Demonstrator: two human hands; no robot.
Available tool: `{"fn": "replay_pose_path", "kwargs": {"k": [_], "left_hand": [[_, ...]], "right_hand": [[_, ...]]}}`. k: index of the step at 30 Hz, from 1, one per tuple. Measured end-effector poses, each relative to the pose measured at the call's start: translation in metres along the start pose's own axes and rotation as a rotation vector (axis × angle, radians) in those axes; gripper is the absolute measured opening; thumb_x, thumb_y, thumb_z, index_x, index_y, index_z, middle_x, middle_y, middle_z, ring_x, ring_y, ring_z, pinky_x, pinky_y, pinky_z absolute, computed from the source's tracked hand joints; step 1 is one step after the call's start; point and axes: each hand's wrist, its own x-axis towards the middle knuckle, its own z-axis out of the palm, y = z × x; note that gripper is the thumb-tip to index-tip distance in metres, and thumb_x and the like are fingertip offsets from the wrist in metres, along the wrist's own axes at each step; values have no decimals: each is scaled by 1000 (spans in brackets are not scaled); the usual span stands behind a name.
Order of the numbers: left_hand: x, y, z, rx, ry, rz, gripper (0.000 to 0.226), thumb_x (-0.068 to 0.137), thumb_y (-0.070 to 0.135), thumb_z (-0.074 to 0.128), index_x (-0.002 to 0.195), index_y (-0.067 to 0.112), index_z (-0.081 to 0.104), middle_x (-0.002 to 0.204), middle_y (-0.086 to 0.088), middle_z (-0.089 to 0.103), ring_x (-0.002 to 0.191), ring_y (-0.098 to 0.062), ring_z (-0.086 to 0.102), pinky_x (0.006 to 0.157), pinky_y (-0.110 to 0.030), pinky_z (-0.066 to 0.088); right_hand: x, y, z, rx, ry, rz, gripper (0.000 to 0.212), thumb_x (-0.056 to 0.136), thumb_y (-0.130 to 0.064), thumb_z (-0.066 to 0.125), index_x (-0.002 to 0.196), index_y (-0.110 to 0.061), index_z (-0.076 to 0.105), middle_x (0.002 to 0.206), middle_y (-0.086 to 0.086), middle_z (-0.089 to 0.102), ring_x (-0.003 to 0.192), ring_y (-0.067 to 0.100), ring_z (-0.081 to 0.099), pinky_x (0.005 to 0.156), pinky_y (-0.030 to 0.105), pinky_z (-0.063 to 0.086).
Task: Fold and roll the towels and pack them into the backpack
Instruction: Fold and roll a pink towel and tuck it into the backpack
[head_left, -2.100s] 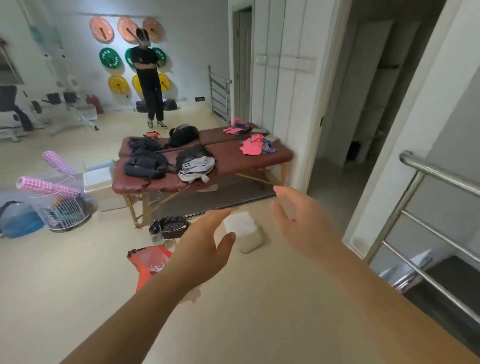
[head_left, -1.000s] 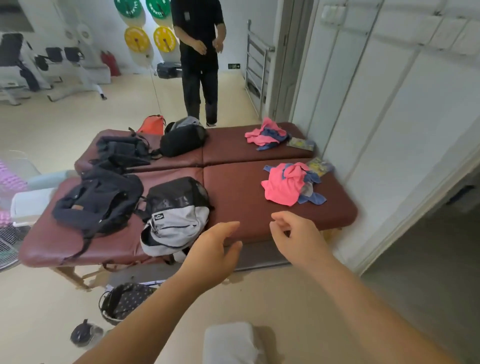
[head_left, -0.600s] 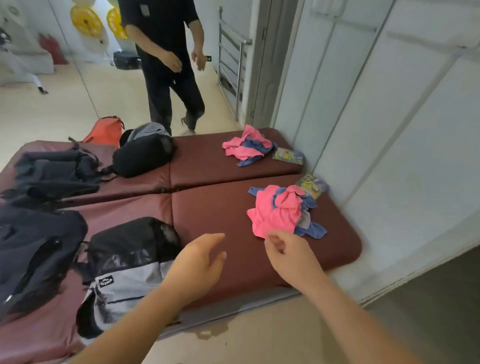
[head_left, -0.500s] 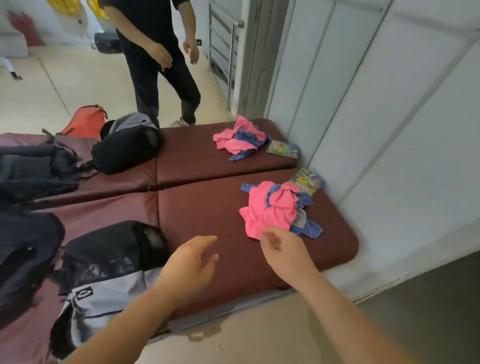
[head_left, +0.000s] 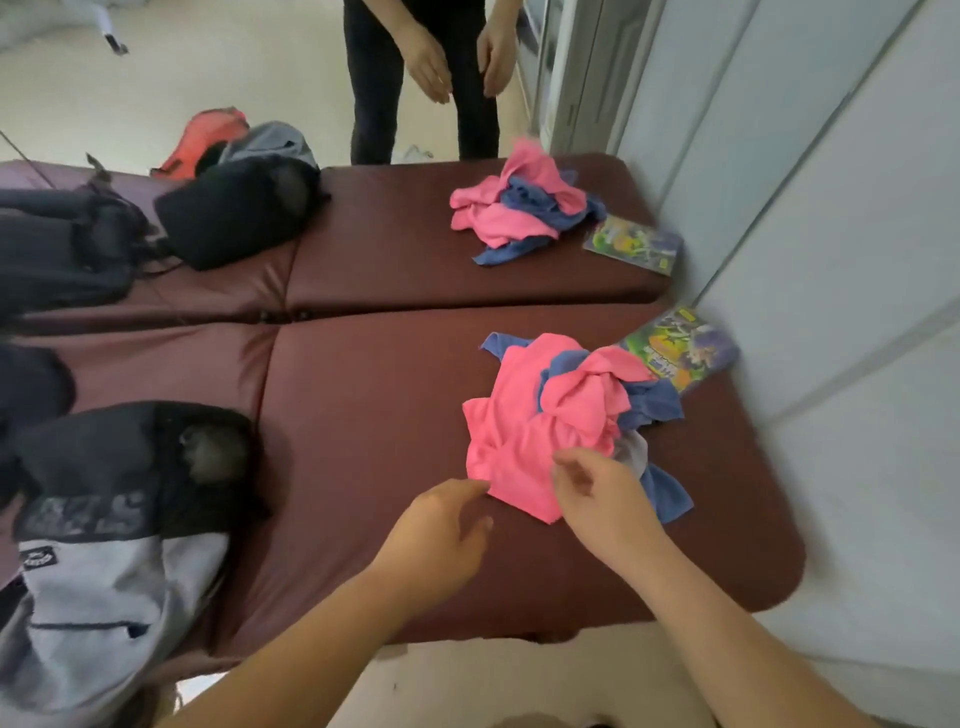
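Observation:
A crumpled heap of pink and blue towels (head_left: 540, 426) lies on the near maroon padded table (head_left: 374, 415), right of centre. My right hand (head_left: 602, 499) hovers over the heap's near edge with fingers curled and apart, holding nothing. My left hand (head_left: 441, 530) is open just left of it, fingertips at the pink towel's corner. A black and grey backpack (head_left: 114, 530) lies at the table's near left. A second pink and blue towel heap (head_left: 519, 213) sits on the far table.
Dark backpacks (head_left: 234, 208) lie on the far table's left, an orange bag (head_left: 208, 135) behind them. Colourful packets (head_left: 675, 353) rest by the white wall on the right. Another person (head_left: 426, 78) stands beyond the far table.
I have walked up to the table and the view has closed in. Both hands have reached forward to the near towel heap. The other person has stepped up to the far table.

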Motion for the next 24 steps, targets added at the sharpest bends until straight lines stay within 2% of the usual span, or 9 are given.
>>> {"fn": "replay_pose_path", "kwargs": {"k": [4, 6, 8, 11, 13, 15, 17, 20, 24], "left_hand": [[32, -18, 26, 63, -13, -4, 47, 90, 32, 59, 136, 24, 62, 127, 9, 67, 117, -10, 62, 102, -27, 48], [55, -41, 35, 85, 14, 18, 45, 91, 27, 63, 136, 20, 62, 126, 7, 67, 117, -13, 62, 101, -27, 48], [83, -70, 47, 120, 31, 77, 45, 91, 23, 66, 136, 16, 62, 129, 5, 65, 119, -15, 62, 99, -25, 47], [124, -114, 70, 200, 11, 229, 59, 86, 30, 69, 142, 19, 57, 147, 6, 55, 135, -13, 53, 109, -30, 46], [148, -139, 84, 286, -22, 324, 70, 82, 38, 72, 147, 24, 52, 153, 7, 49, 139, -11, 48, 112, -32, 44], [167, -160, 96, 377, -26, 400, 71, 80, 46, 70, 146, 28, 52, 146, 10, 56, 131, -12, 55, 106, -32, 49], [181, -175, 105, 458, 44, 515, 58, 80, 51, 63, 136, 33, 60, 127, 13, 66, 115, -13, 63, 95, -34, 54], [196, -186, 114, 467, 190, 638, 44, 77, 39, 56, 119, 36, 67, 99, 17, 68, 93, -12, 65, 77, -32, 57], [204, -194, 122, 427, 283, 699, 42, 74, 33, 53, 113, 36, 70, 95, 16, 67, 88, -11, 63, 73, -28, 53]], "right_hand": [[29, 44, 16, 21, -28, -3, 29, 98, -22, 63, 125, -17, 70, 111, -5, 71, 104, 10, 67, 97, 32, 54], [45, 62, 37, 14, 9, -32, 30, 98, -20, 62, 127, -16, 69, 116, -4, 71, 106, 9, 65, 95, 26, 51], [65, 80, 66, -27, 87, -94, 29, 97, -19, 62, 125, -13, 70, 117, -1, 72, 107, 13, 66, 94, 31, 53], [101, 107, 111, -125, 239, -287, 17, 92, -18, 66, 105, -13, 74, 98, 0, 72, 90, 15, 65, 85, 38, 54], [125, 125, 132, -191, 308, -361, 14, 90, -28, 64, 95, -19, 73, 86, -6, 68, 80, 14, 62, 77, 37, 53], [145, 144, 147, -221, 304, -351, 21, 88, -42, 60, 88, -24, 71, 77, -9, 67, 74, 12, 62, 72, 37, 54], [160, 161, 161, -296, 287, -334, 23, 86, -48, 63, 85, -26, 68, 68, -12, 61, 70, 10, 58, 68, 35, 52], [170, 175, 178, -387, 392, -388, 20, 85, -49, 66, 81, -30, 63, 61, -15, 50, 68, 6, 50, 62, 30, 42], [175, 186, 186, -386, 483, -459, 22, 85, -49, 64, 81, -28, 64, 60, -14, 50, 66, 8, 52, 62, 31, 44]]}}
